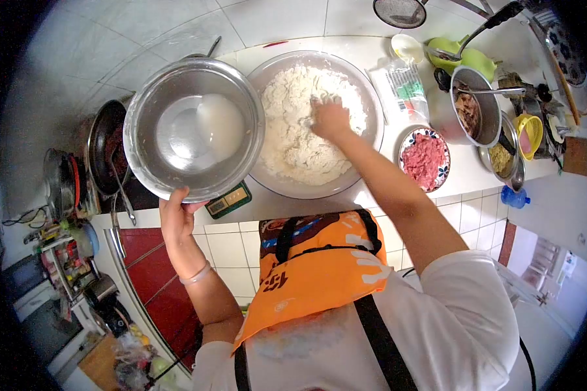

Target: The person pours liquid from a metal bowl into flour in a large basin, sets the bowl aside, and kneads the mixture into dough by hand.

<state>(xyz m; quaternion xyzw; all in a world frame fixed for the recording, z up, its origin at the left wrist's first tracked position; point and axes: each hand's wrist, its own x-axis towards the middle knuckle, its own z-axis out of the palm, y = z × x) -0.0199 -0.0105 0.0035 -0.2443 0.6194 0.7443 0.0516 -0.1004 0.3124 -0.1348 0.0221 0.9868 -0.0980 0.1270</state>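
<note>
My left hand (179, 216) grips the near rim of a metal bowl (156, 166), thumb up on the edge. Cloudy pale liquid (222, 127) lies in the bowl's right part, and the bowl's right rim overlaps the edge of a large basin (374, 124). That basin holds a wide heap of white flour (297, 98), lumpy in places. My right hand (331, 119) is in the flour, its fingers apart, coated white, the tips partly buried. Under the bowl's near edge shows a green kitchen scale (230, 201).
Right of the basin are a patterned dish of raw minced meat (422, 159), a plastic packet (406, 88), a pot (460, 120) of cooked food and a green bowl (479, 64) with a ladle. A dark wok (104, 146) stands at the left. The counter's front edge runs before me.
</note>
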